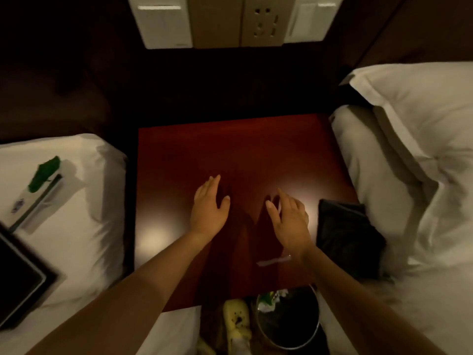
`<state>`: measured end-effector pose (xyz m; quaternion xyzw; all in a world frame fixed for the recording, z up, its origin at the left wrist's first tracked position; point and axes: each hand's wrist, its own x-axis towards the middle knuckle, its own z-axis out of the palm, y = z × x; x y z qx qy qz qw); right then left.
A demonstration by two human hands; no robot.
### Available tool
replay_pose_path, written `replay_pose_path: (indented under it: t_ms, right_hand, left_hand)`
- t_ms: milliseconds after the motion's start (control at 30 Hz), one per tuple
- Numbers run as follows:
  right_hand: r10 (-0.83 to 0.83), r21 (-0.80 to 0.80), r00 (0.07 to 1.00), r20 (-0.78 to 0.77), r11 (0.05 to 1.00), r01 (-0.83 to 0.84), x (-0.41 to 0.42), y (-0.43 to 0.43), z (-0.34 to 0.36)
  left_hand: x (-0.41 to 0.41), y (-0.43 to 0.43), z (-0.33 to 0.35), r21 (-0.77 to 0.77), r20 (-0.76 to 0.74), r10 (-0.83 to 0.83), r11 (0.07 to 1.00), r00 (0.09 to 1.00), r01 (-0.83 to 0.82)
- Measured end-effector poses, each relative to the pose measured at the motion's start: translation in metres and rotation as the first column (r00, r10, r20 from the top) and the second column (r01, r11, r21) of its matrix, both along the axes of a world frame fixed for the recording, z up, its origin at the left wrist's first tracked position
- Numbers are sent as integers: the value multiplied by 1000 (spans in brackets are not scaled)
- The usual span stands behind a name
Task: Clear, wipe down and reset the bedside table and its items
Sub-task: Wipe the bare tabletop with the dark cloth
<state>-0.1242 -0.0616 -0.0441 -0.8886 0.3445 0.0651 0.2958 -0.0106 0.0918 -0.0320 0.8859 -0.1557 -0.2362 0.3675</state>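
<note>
A white pillow (422, 119) lay at the head of the right-hand bed (435, 290). Wall switches (163, 24) flanked a socket (263, 21). On the floor, a lined bin (291, 329) stood beside a yellow slipper (236, 319).

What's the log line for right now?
left hand: open above bedside table | right hand: open above it | dark cloth: on table's right edge | white scrap: near front edge
</note>
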Motion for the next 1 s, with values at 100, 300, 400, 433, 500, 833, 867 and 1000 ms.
replay_pose_path:
  t_ms: [100,300,400,433,500,833,867,1000]
  right_hand:
    - [-13,-77,999,-29,997,11,-27,-24,-5]
    - [-142,-287,989,-35,950,126,-69,-60,-14]
    - [-180,-329,981,-72,933,147,-88,-68,-25]
    - [-156,-326,978,-136,940,104,-96,-71,-32]
    - [-81,-335,971,-223,942,2,-106,-74,-43]
    - [-61,-393,972,-227,919,-35,-99,-78,-51]
    - [-55,-394,972,-229,918,-41,-95,-78,-52]
    - [-47,-398,972,-230,916,-50,-73,-80,-54]
  left_hand:
    - [-9,-19,-13,38,31,-102,994,994,101]
    - [-13,-44,-45,296,211,-356,911,910,287]
    - [-3,-45,-60,451,297,-468,837,832,310]
    - [2,-44,-65,494,307,-492,814,815,306]
    - [9,-37,-71,544,322,-499,793,805,274]
    - [4,-37,-77,560,392,-491,798,778,222]
    - [4,-37,-77,559,392,-492,798,777,224]
    - [4,-37,-77,574,394,-507,787,766,226]
